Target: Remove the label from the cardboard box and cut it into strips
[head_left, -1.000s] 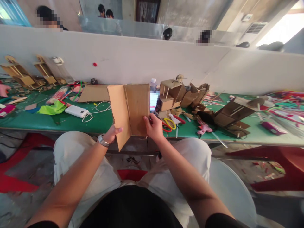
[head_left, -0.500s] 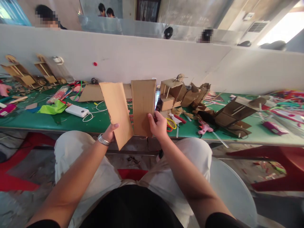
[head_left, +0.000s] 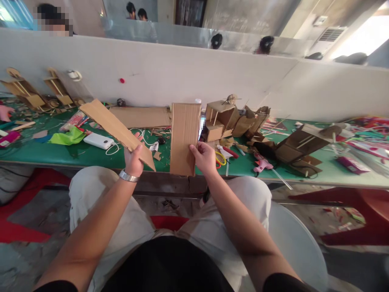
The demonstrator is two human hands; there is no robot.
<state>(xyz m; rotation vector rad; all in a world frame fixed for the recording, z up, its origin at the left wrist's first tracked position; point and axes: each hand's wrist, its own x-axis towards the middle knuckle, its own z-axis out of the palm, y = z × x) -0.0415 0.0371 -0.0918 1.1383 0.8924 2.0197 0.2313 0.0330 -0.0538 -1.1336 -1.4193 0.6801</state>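
Note:
My left hand [head_left: 134, 160] grips a long cardboard strip [head_left: 117, 130] near its lower right end; the strip slants up to the left, and its rough edge shows. Pinched at its lower right edge, a rectangular cardboard piece [head_left: 184, 136] stands nearly upright in my right hand [head_left: 206, 158]. The two pieces are apart, both held over the table's front edge. Scissors with yellow and red handles [head_left: 222, 158] lie just right of my right hand. A white power bank [head_left: 97, 141] with a cable lies left of my left hand.
The green table [head_left: 75, 156] carries cardboard scraps, a flat cardboard sheet [head_left: 141, 117] and several cardboard constructions [head_left: 223, 119]. A pink glue gun [head_left: 261, 164] lies on the right by a dark cardboard model [head_left: 299, 142]. Behind runs a white partition [head_left: 170, 73], with people beyond it.
My left hand has turned its cardboard strip, swinging the top to the left and showing it more edge-on. The piece in my right hand has barely shifted.

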